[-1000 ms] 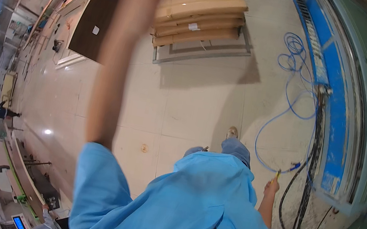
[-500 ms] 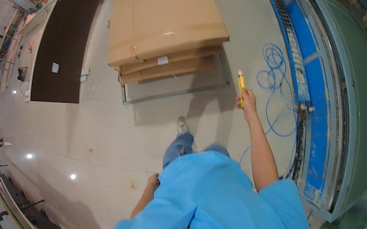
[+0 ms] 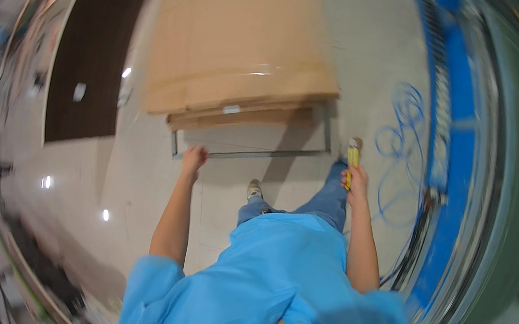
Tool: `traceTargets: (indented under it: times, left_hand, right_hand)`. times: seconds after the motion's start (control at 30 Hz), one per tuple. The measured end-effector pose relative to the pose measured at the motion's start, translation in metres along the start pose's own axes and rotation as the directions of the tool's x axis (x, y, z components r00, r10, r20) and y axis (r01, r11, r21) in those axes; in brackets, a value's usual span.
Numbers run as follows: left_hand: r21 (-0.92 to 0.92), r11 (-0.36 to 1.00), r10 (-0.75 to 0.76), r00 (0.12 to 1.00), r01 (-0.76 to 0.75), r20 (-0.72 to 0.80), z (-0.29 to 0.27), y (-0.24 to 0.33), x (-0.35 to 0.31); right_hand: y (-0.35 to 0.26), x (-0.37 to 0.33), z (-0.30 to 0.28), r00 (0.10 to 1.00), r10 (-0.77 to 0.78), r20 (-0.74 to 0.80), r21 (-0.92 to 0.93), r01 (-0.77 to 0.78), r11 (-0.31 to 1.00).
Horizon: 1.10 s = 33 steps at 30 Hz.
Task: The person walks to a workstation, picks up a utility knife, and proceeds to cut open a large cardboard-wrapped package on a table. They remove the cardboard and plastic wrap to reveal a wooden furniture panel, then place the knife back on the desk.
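Observation:
My right hand (image 3: 357, 183) is closed around a slim yellow tool (image 3: 351, 166), held pointing forward above my right leg. Blur hides the tool's exact kind, and its far end overlaps my shoe in the picture. My left hand (image 3: 195, 159) is out in front on the left, fingers curled, with nothing visible in it. In the picture it lies just before the front of a metal frame (image 3: 253, 155). Beyond that, a stack of large flat cardboard packages (image 3: 247, 35) rests above the frame.
A dark brown panel (image 3: 96, 43) is on the left. To the right runs a long blue machine (image 3: 458, 169) with a green side, and a coiled blue hose (image 3: 404, 118) lies on the floor beside it. Racks and stored goods line the far left.
My left hand has swung forward from beside my hip. The right hand, still holding the yellow tool, has come lower and closer. My right leg has stepped forward.

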State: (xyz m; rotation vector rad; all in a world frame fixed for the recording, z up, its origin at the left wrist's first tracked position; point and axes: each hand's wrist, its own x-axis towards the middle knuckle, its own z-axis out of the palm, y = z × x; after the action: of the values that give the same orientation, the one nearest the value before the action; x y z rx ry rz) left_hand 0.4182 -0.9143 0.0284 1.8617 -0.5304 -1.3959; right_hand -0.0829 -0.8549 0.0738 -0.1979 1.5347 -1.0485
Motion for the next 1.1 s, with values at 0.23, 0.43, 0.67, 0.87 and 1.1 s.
traceTargets:
  times: [0.23,0.43,0.67,0.87,1.1]
  left_hand:
    - [-0.072,0.997,-0.041,0.999,0.041,0.007,0.239,0.024,-0.038]
    - [-0.052,0.977,-0.193,0.965,0.205,0.177,0.339,-0.026,-0.123]
    - [-0.101,0.884,-0.465,0.881,0.456,-0.087,0.287,-0.063,-0.129]
    - [-0.255,0.898,-0.404,0.9,0.357,-0.161,0.241,-0.032,-0.092]
    - [-0.157,0.984,-0.125,0.962,0.089,-0.241,0.204,-0.009,-0.092]
  right_hand:
    - [-0.103,0.148,-0.055,0.987,0.135,0.085,-0.47,-0.08,0.879]
    - [-0.235,0.243,-0.061,0.982,0.005,0.187,-0.735,0.136,0.664]
    - [-0.254,0.281,-0.009,0.961,-0.076,0.265,-0.637,0.234,0.735]
    - [-0.195,0.226,0.038,0.949,0.125,0.29,-0.614,0.084,0.784]
    - [-0.123,0.167,0.192,0.75,0.313,0.583,-0.531,0.06,0.845]
